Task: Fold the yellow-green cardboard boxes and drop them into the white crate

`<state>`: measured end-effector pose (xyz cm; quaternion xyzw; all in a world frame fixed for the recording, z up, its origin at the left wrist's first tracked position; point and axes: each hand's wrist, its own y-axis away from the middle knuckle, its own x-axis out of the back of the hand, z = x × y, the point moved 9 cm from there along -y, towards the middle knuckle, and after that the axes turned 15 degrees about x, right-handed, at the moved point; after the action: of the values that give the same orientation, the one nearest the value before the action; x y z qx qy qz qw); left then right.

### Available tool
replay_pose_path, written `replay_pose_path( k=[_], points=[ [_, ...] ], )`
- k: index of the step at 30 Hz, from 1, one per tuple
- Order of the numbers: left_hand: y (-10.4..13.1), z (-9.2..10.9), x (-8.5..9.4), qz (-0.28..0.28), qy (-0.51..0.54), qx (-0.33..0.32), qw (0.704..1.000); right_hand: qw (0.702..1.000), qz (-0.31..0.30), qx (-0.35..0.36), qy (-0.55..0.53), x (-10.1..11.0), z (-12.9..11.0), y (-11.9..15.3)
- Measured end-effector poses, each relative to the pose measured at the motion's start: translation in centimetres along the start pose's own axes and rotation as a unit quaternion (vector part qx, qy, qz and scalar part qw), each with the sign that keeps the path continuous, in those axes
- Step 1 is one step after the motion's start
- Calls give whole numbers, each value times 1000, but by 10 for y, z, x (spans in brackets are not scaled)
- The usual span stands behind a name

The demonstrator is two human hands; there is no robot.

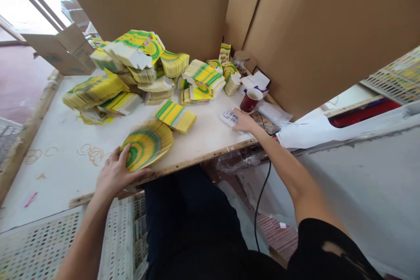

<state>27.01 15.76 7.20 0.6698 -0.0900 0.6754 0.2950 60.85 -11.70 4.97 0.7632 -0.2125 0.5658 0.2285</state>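
My left hand (116, 173) grips the near left end of a fanned stack of flat yellow-and-green printed cartons (152, 142), thumb along its lower side and fingers over its edge. The stack rests close to the table's front edge. Over to the right, my right hand (245, 121) lies with its fingers on a white packet with blue print (229, 117), partly covering it. A smaller bundle of the same cartons (175, 116) lies just behind the fanned stack. Beside my right hand stands a dark red mug (251, 99).
Several piles of cartons (134, 50) fill the table's back. Rubber bands (91, 154) lie on the left of the white tabletop (65, 135). A phone (265, 123) is by the right edge. Tall cardboard sheets (157, 4) stand behind; a perforated crate (42, 245) sits below left.
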Motion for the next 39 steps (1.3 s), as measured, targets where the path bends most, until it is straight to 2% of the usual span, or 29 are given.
replay_pose_path(
  k=[10,19,26,34,37,39],
  points=[
    [-5,-5,-4,19,-7,-6,1000,1000,-7,-4,-1,1,4,-4],
    [-3,-3,-3,23,-34,13,999,997,-6,-71,-35,1,16,2],
    [-3,-3,-1,29,-19,7,999,990,19,-121,-69,3,29,22],
    [4,3,6,11,-17,30,999,977,32,-167,-131,5,37,49],
    [6,4,7,10,-24,34,999,970,36,-171,-171,3,43,67],
    [8,4,7,11,-29,32,999,957,46,-160,-239,-1,43,87]
  ],
)
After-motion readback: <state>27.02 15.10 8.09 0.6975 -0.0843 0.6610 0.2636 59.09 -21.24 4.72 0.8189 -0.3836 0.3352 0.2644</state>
